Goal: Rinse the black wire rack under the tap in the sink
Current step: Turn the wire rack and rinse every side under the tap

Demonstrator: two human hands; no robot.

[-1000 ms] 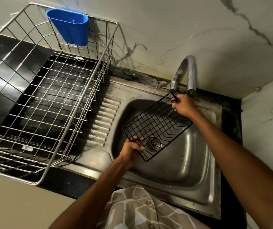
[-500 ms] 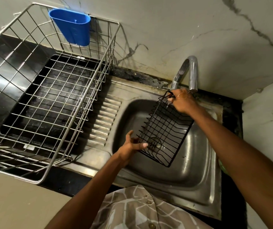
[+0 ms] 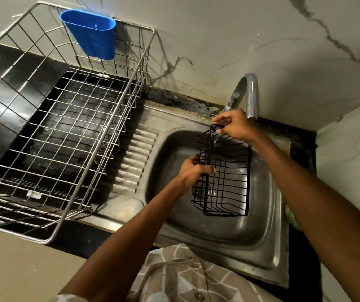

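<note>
The black wire rack [image 3: 229,177] hangs upright over the steel sink [image 3: 229,232], its long side running toward me. My right hand [image 3: 234,125] pinches the rack's top far corner just below the tap [image 3: 249,94]. My left hand [image 3: 193,172] grips the rack's left edge about halfway down, fingers curled round the wire. The drain shows through the rack's lower bars. I cannot tell whether water runs from the tap.
A large steel wire dish basket [image 3: 66,131] stands on the black counter left of the sink, with a blue plastic cup [image 3: 92,35] hooked on its back rim. The ribbed draining board [image 3: 135,158] lies between basket and bowl. Marble walls close in behind and right.
The rack has turned from lying nearly flat across the bowl to standing upright. My left hand let go of its near corner and took hold of the left edge.
</note>
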